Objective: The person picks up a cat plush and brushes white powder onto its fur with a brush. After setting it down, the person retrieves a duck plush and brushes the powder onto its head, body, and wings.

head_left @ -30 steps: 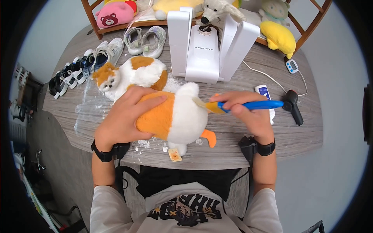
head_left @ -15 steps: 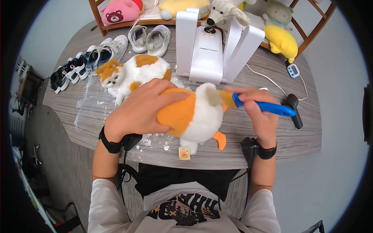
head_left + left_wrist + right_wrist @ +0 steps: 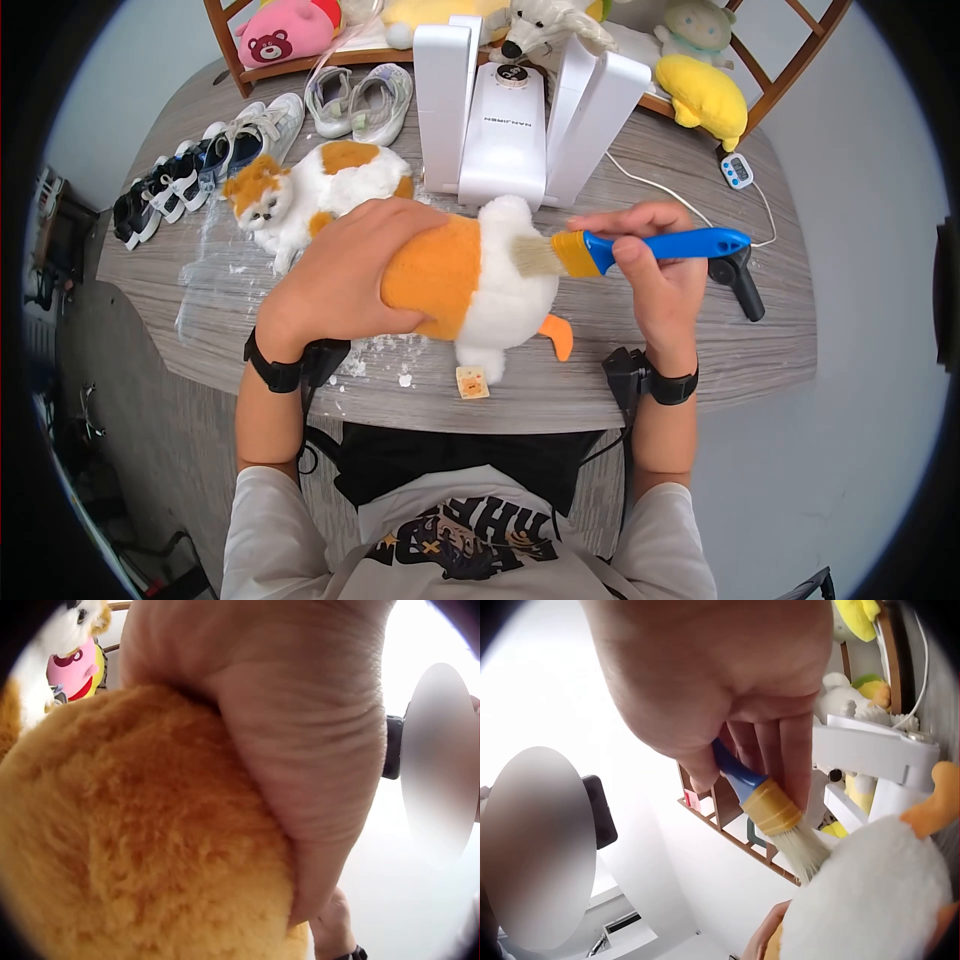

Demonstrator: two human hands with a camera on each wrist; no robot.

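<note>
My left hand (image 3: pixel 345 270) grips a plush toy (image 3: pixel 515 305) by its orange part, thumb toward me and fingers over the far side. The toy's other end is white and fluffy, with an orange foot (image 3: pixel 558 338) and a small tag (image 3: pixel 473 382). In the left wrist view, orange fur (image 3: pixel 142 832) fills the space under the palm. My right hand (image 3: pixel 665 285) holds a paintbrush (image 3: pixel 690 243) with a blue handle and yellow band, pinched between thumb and fingers. Its pale bristles (image 3: pixel 802 851) meet the white fur in the right wrist view.
A cat figure (image 3: pixel 345 180) lies behind my left hand, with shoes (image 3: pixel 355 105) farther back. White flakes (image 3: pixel 405 380) dot the table. Behind the toy stands a white appliance (image 3: pixel 505 140). To the right lie a black handheld device (image 3: pixel 740 285) and small timer (image 3: pixel 737 170); plush toys (image 3: pixel 705 95) line the back.
The plush toy has shifted right relative to the white appliance. The brush has moved along with it, its bristles lying on the white fur and its handle end raised. The head view shifted slightly.
</note>
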